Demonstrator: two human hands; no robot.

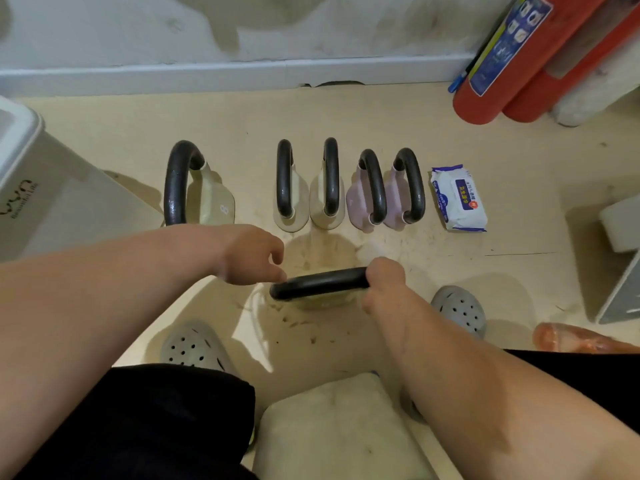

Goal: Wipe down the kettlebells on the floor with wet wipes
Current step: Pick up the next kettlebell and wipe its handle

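A cream kettlebell with a black handle stands on the floor between my feet. My right hand grips the right end of its handle. My left hand hovers by the handle's left end with loosely curled fingers, holding nothing that I can see. Farther off, a row of kettlebells stands along the floor: a large cream one marked 8, two smaller cream ones, and two lilac ones. A white and blue pack of wet wipes lies at the right end of the row.
Two red fire extinguishers lean at the back right by the white skirting. A white bin stands at the left, grey blocks at the right. A beige cushion lies under me, with my grey clogs on either side.
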